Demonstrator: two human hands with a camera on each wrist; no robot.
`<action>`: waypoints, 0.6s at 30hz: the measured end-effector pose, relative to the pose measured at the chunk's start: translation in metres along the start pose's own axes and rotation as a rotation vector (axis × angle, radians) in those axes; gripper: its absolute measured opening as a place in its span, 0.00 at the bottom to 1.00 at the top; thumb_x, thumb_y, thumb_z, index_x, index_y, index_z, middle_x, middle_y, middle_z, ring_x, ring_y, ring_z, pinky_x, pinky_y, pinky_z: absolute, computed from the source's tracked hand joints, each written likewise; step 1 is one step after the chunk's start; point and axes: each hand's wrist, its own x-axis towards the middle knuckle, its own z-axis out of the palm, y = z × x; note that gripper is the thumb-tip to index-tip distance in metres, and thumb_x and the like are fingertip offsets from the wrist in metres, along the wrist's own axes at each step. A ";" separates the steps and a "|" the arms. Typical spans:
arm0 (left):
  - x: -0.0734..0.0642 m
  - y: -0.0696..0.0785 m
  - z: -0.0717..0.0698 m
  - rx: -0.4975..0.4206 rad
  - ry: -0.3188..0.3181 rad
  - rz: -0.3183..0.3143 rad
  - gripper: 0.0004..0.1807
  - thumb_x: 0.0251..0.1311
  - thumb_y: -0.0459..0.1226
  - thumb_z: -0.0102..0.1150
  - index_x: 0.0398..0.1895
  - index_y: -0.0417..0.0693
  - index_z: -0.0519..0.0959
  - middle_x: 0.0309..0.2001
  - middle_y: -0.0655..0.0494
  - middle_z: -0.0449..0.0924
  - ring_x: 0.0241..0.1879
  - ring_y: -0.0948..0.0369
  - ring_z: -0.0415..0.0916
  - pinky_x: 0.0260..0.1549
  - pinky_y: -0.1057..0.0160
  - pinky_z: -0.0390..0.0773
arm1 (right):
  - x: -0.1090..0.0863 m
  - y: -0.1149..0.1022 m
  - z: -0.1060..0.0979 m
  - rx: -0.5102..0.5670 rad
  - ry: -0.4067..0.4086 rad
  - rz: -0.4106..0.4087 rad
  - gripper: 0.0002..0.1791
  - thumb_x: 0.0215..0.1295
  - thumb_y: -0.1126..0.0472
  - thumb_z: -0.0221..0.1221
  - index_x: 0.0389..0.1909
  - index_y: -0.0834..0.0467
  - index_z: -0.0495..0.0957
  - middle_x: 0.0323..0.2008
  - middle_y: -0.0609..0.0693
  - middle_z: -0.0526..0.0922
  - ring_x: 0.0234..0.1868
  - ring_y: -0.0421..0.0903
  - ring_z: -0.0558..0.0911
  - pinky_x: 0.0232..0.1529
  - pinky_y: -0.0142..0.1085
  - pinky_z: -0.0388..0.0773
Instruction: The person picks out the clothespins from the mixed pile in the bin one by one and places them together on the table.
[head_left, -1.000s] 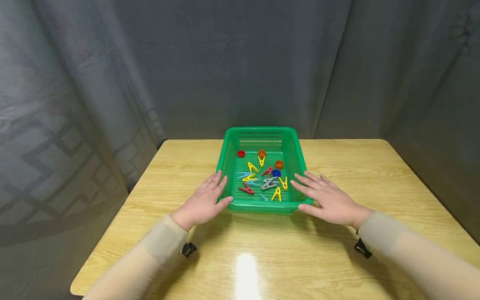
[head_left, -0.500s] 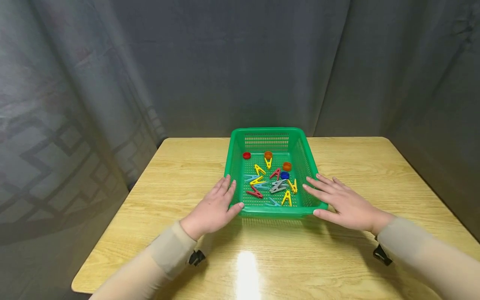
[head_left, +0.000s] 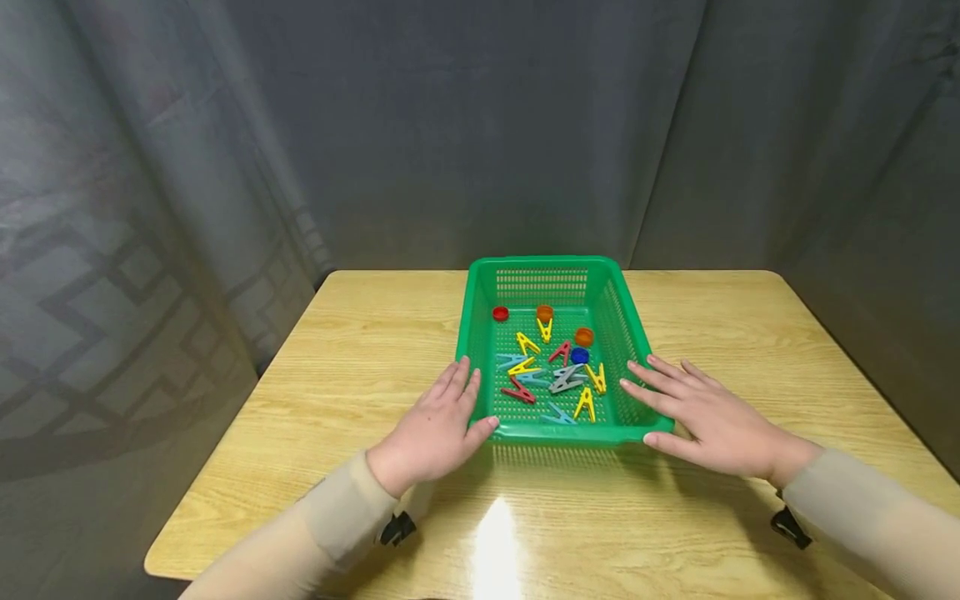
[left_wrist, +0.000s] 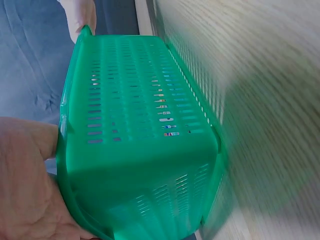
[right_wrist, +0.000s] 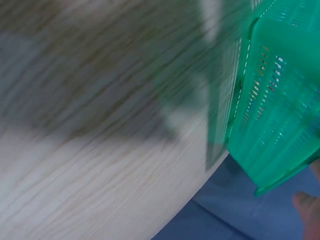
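Observation:
A green plastic basket (head_left: 558,433) stands on the table, seen from outside in both wrist views. In it lie several plastic clothespins: yellow ones (head_left: 586,404), red ones (head_left: 519,391), light blue ones (head_left: 558,415) and grey (head_left: 567,380). Small round caps share its floor: a red one (head_left: 500,313), orange ones (head_left: 584,337) and a blue one (head_left: 580,356). My left hand (head_left: 435,429) touches the near left corner, thumb at the front rim, fingers extended along the left side. At the near right corner, my right hand (head_left: 716,425) rests with fingers spread over the rim.
Light wood table (head_left: 360,350) with rounded corners lies under the basket. Dark grey curtains (head_left: 480,125) hang behind it and along both sides. A black device (head_left: 791,527) sits under the right wrist, and another (head_left: 397,528) under the left.
The basket has slid rightward and somewhat closer to me, both hands travelling with it. Clothespins and caps have ridden along inside. The hands keep about the same pose.

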 end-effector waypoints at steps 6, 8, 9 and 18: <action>0.000 -0.001 -0.001 0.001 0.007 0.004 0.42 0.71 0.59 0.36 0.73 0.35 0.52 0.75 0.39 0.40 0.74 0.47 0.36 0.69 0.49 0.48 | 0.000 -0.002 0.000 -0.062 0.028 -0.027 0.39 0.64 0.41 0.58 0.73 0.50 0.60 0.73 0.53 0.57 0.74 0.53 0.51 0.72 0.39 0.30; 0.000 -0.002 0.000 0.008 0.012 0.007 0.42 0.71 0.59 0.37 0.73 0.35 0.52 0.75 0.39 0.41 0.74 0.46 0.37 0.69 0.48 0.49 | 0.000 -0.001 0.001 -0.075 0.035 -0.036 0.39 0.64 0.41 0.58 0.73 0.50 0.59 0.73 0.52 0.57 0.74 0.53 0.51 0.72 0.38 0.29; 0.000 -0.002 0.000 0.010 0.012 0.009 0.42 0.71 0.59 0.37 0.73 0.35 0.52 0.75 0.38 0.41 0.74 0.46 0.37 0.69 0.48 0.49 | 0.000 -0.001 0.002 -0.081 0.040 -0.041 0.40 0.63 0.41 0.59 0.73 0.50 0.60 0.73 0.53 0.57 0.74 0.52 0.51 0.72 0.38 0.29; 0.002 -0.003 0.003 0.032 0.014 0.033 0.42 0.71 0.59 0.34 0.73 0.34 0.53 0.74 0.37 0.42 0.74 0.46 0.38 0.69 0.50 0.46 | 0.003 0.003 0.003 -0.116 0.080 -0.089 0.40 0.62 0.40 0.60 0.72 0.50 0.61 0.72 0.53 0.60 0.73 0.53 0.54 0.72 0.37 0.31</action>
